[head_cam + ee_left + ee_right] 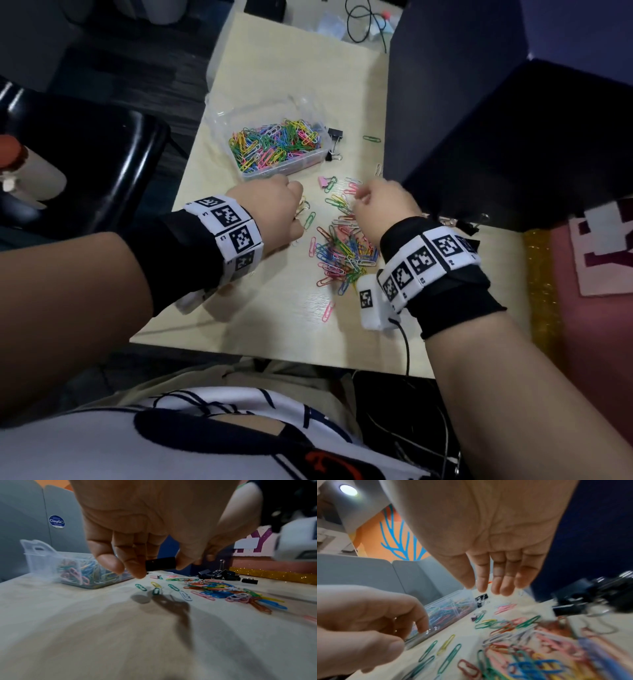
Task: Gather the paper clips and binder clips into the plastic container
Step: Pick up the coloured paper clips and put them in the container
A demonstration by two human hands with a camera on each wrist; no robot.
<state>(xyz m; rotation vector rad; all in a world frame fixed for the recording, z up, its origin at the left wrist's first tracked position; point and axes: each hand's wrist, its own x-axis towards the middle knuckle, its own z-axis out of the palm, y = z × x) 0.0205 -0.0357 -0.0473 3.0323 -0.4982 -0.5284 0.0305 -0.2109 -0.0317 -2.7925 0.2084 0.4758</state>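
A pale wood-grain table (274,308) carries a clear plastic container (246,173) heaped with coloured paper clips, standing toward the far side; nearer lies a loose pile of paper clips (342,253), with a few strays beside it; a cluster of black binder clips (217,574) sits by the dark blue partition (479,137); grey panels (25,513) and an orange wall with blue branches (399,539) stand behind; the left hand (154,527) pinches a black binder clip (160,563) between thumb and fingers, above the table beside the container; the right hand (496,540) hovers over the pile, fingers straight, grasping nothing.
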